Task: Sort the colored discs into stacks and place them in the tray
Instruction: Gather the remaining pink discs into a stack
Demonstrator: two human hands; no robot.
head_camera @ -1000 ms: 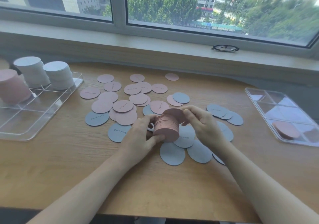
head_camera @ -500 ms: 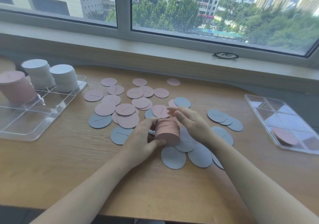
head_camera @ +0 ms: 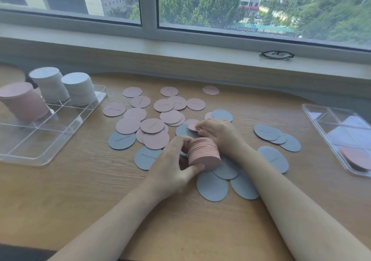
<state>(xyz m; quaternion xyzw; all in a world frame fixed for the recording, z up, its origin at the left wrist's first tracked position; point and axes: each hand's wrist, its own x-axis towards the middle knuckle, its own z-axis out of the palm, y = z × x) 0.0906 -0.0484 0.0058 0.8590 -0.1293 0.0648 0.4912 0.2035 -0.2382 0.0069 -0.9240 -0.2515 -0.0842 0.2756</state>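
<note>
Discs (head_camera: 154, 126) on wooden desk (head_camera: 80, 190), window (head_camera: 241, 5) behind

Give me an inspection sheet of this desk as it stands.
Surface: wooden desk, discs scattered across the middle.
Job's things: loose pink discs and grey discs; pink stack in hand; left tray holds one pink and two grey stacks; right tray holds a low pink pile.
Clutter: glasses on the sill.
Hands: left hand grips the pink stack; right hand pinches a pink disc.
Cables: nothing seen.
Surroundings: window, trees and buildings outside.
</note>
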